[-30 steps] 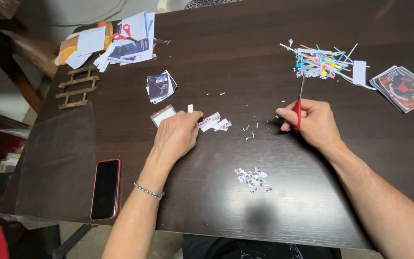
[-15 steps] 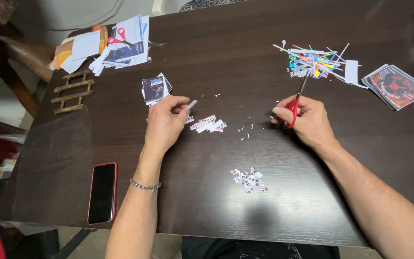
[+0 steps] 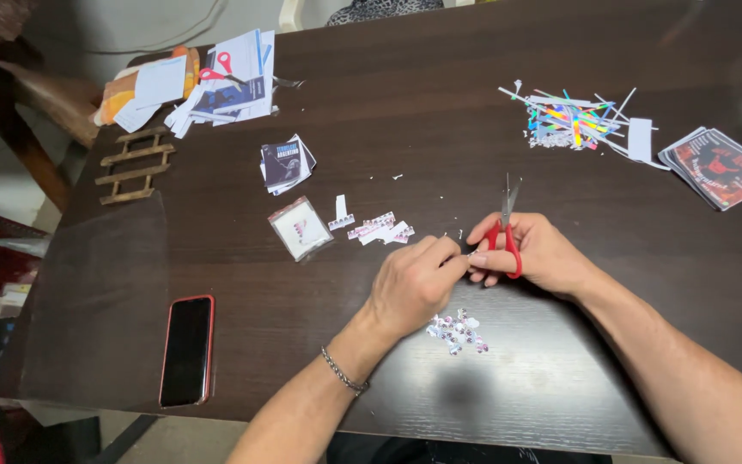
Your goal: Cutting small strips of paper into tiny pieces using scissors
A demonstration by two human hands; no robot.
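Note:
My right hand [image 3: 543, 256] grips small red-handled scissors [image 3: 506, 230], blades pointing away from me over the dark wooden table [image 3: 440, 94]. My left hand [image 3: 414, 285] is pinched at the fingertips on a tiny pale paper strip, right against the scissor handles. Just below both hands lies a little heap of cut paper bits [image 3: 455, 331]. Left of the hands, several short printed strips [image 3: 380, 230] lie loose, with a small clear plastic bag [image 3: 301, 228] beside them.
A red-cased phone [image 3: 187, 348] lies near the front left edge. A small card stack [image 3: 285, 163], a wooden ladder-like piece [image 3: 135, 165] and a paper pile with second scissors [image 3: 216, 82] sit far left. Coloured strips [image 3: 573, 120] and dark leaflets [image 3: 719, 167] lie far right.
My left hand left the strips by the plastic bag and came right to meet the right hand. The scissors swung from pointing at the coloured pile to upright near the middle.

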